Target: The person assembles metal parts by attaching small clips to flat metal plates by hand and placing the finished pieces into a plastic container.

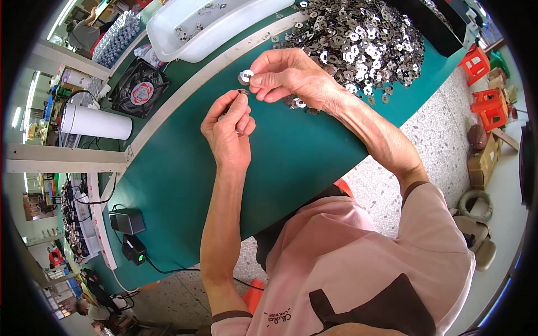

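Between the thumb and fingers of my right hand is a small shiny metal washer, round with a hole or slot in it. Just below and left of it, my left hand pinches a small dark metal piece at its fingertips. The two hands are close together but apart, raised over the green tabletop. Beyond my right hand lies a large heap of similar metal washers, with a few strays at its near edge under my right wrist.
A white plastic tub with a few metal pieces stands at the far left. Along the left are a black fan, a white cylinder and black power adapters with cables. A black bin sits behind the heap; red stools stand right.
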Demonstrator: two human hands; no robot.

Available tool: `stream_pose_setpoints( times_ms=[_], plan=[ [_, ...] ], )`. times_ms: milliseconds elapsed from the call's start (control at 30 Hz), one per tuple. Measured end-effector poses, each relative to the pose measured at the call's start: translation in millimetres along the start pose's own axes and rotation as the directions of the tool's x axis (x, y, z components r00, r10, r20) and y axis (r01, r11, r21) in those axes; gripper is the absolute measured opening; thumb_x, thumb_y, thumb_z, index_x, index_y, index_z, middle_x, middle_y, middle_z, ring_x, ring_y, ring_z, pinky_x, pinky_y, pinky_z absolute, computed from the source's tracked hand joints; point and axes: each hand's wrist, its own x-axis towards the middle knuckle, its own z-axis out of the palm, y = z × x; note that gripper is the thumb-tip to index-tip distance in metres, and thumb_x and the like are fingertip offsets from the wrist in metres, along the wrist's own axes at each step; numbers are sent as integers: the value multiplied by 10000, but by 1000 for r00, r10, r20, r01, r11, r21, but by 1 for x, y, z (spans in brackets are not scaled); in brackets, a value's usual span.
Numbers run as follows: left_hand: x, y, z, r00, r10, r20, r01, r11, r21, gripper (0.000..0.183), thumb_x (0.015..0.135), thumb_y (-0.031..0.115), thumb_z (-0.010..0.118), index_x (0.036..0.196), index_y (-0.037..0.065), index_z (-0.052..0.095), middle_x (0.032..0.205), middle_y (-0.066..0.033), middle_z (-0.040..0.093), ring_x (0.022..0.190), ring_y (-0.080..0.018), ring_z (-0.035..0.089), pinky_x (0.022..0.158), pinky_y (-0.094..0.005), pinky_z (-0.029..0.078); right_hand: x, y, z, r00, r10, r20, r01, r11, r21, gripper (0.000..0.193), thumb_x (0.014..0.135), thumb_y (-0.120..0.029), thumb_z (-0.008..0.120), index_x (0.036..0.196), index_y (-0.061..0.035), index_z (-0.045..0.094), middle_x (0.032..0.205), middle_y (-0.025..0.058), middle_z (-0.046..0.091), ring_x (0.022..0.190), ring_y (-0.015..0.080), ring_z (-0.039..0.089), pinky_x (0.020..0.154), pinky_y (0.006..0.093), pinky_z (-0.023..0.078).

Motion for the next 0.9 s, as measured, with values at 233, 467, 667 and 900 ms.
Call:
stream_pose_setpoints(
  times_ms=[233,467,667,900],
  plan=[
    [-3,-6,4,967,252,-29,-239,944,229,142,814,16,666,944,-24,625,729,-40,548,528,-59,404,458,-215,301,0,3,1,992,108,59,-113,990,84,172,830,-163,673,927,-40,603,824,72,635,730,138,624,658,243,518],
    [-3,-6,4,948,320,-7,-305,912,274,118,809,8,663,924,-16,661,743,-27,594,522,-61,437,438,-214,337,6,10,-4,992,101,72,-112,980,167,142,809,-89,685,920,-32,617,844,63,643,744,122,627,691,223,526],
    [-2,-4,1,978,206,35,-208,974,94,139,806,-10,655,945,-17,657,759,-38,595,524,-59,432,434,-224,316,7,14,-2,995,70,71,-82,980,184,125,800,-57,689,904,-36,625,865,55,648,764,119,627,719,221,526],
    [-3,-4,2,972,223,69,-229,969,95,150,796,-5,674,943,-20,649,758,-44,599,524,-63,439,433,-221,313,5,15,1,996,25,81,-38,987,157,103,798,-43,686,886,-43,633,867,35,647,785,105,620,732,214,519]
  ],
)
